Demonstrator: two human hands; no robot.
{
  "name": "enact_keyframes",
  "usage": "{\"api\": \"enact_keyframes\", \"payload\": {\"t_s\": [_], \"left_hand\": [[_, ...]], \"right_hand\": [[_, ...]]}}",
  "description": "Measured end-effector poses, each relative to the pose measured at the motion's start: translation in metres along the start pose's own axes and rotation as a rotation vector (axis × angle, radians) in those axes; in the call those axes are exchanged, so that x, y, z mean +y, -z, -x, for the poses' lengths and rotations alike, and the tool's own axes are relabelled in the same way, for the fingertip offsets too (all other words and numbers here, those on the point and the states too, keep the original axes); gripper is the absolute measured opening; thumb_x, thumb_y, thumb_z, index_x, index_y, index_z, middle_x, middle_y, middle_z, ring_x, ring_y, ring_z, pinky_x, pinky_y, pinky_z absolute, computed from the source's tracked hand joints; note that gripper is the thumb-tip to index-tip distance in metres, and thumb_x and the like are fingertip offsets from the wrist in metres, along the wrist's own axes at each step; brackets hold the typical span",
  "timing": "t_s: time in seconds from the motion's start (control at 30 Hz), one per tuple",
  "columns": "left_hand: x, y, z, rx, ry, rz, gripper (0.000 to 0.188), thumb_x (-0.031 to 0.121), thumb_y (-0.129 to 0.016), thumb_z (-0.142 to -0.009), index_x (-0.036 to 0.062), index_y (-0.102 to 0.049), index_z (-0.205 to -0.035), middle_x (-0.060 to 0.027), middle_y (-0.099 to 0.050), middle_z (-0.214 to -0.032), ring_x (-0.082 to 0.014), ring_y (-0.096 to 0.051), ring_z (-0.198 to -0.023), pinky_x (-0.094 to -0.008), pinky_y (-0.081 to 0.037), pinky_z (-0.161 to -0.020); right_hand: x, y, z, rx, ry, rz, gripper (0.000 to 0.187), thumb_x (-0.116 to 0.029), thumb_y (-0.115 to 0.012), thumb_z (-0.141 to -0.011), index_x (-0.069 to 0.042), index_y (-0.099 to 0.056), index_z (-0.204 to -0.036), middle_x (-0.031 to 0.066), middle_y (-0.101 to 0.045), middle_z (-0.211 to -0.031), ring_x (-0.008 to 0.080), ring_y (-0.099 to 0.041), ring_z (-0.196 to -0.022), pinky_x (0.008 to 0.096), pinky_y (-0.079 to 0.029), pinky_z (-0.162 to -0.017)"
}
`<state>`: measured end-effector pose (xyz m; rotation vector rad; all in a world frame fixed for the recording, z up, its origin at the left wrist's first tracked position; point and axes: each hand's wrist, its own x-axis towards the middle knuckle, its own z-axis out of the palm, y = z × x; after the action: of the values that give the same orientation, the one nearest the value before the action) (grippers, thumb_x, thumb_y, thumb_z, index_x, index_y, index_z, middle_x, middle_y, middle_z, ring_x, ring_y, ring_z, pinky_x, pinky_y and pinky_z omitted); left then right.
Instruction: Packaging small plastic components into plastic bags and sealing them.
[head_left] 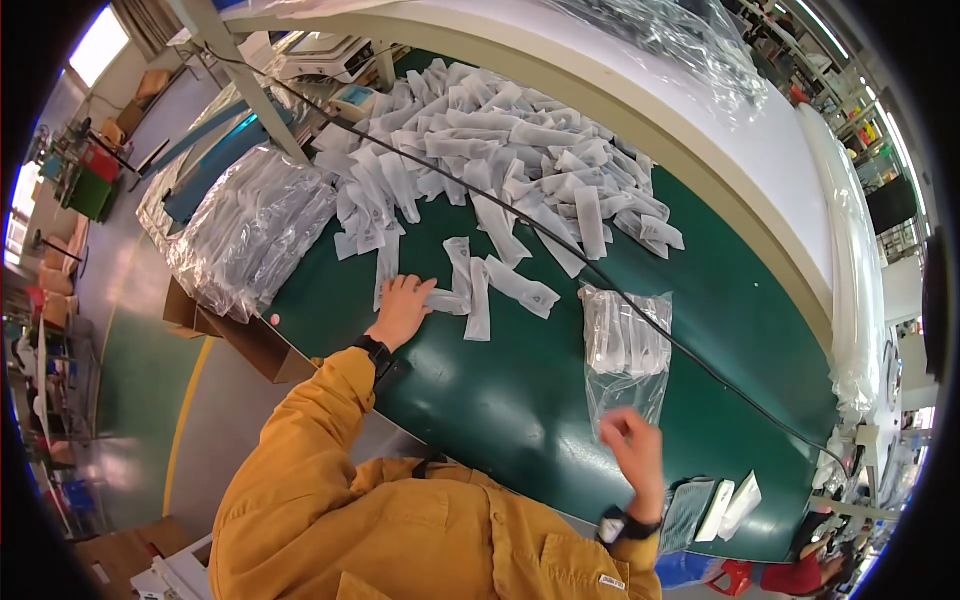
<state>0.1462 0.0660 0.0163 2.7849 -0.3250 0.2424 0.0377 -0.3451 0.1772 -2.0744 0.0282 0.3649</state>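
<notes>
My left hand (403, 310) reaches over the green table, its thumb and forefinger closed about the end of a slim frosted plastic packet (447, 301). Another upright packet (387, 262) lies just past its fingertips, and several loose ones (479, 300) lie to its right. My right hand (635, 455), a little blurred, has its fingers curled in by the lower end of a clear plastic bag (627, 340). Several pale packets stand side by side in the bag's upper part. Whether the right fingers hold anything is hidden.
A big heap of frosted packets (500, 130) covers the table's far side. Left stands a wrapped bundle (255, 225) above a cardboard box (262, 345). A black cable (540, 228) crosses overhead below a white shelf (640, 80). Flat pouches (715, 510) lie at the right front.
</notes>
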Motion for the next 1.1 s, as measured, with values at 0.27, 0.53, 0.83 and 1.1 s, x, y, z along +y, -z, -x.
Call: {"api": "enact_keyframes", "payload": {"t_s": [0.27,0.53,0.83,1.1], "left_hand": [[-0.006,-0.032,0.038,0.016,-0.086,0.443,0.049,0.005,-0.071,-0.069,0.0051,-0.058,-0.116,-0.0188,-0.054,-0.111,-0.0391,-0.053,-0.105,-0.0423,-0.046,-0.092],[-0.003,0.021,0.062,-0.061,0.27,0.915,0.015,0.005,-0.075,-0.077,0.0017,-0.063,-0.086,-0.0098,-0.064,-0.073,-0.0179,-0.061,-0.062,-0.031,-0.048,-0.056],[-0.005,0.083,0.029,-0.18,0.272,1.213,0.015,0.004,-0.073,-0.083,-0.0002,-0.063,-0.093,-0.0058,-0.065,-0.075,-0.0084,-0.06,-0.062,-0.0242,-0.047,-0.055],[-0.007,0.086,0.042,0.018,-0.165,0.85,0.018,0.009,-0.074,-0.084,0.001,-0.063,-0.095,-0.0043,-0.064,-0.072,-0.008,-0.058,-0.058,-0.0236,-0.046,-0.053]], "right_hand": [[-0.016,-0.209,-0.165,-0.09,0.584,0.346,0.044,-0.01,-0.066,-0.078,-0.006,-0.057,-0.12,0.0169,-0.061,-0.12,0.0365,-0.059,-0.111,0.0422,-0.051,-0.09],[-0.016,-0.255,-0.161,-0.164,0.738,0.676,0.026,-0.017,-0.07,-0.074,-0.007,-0.059,-0.095,0.0128,-0.059,-0.09,0.0353,-0.061,-0.087,0.0469,-0.05,-0.071],[-0.014,-0.247,-0.148,-0.306,0.506,0.292,0.038,-0.021,-0.071,-0.083,-0.005,-0.058,-0.114,0.0124,-0.067,-0.096,0.0276,-0.066,-0.085,0.0361,-0.05,-0.072],[-0.045,-0.259,-0.126,-0.492,0.196,-0.405,0.036,-0.025,-0.069,-0.089,-0.002,-0.059,-0.115,0.0067,-0.067,-0.093,0.0096,-0.062,-0.071,0.0266,-0.051,-0.068]]}}
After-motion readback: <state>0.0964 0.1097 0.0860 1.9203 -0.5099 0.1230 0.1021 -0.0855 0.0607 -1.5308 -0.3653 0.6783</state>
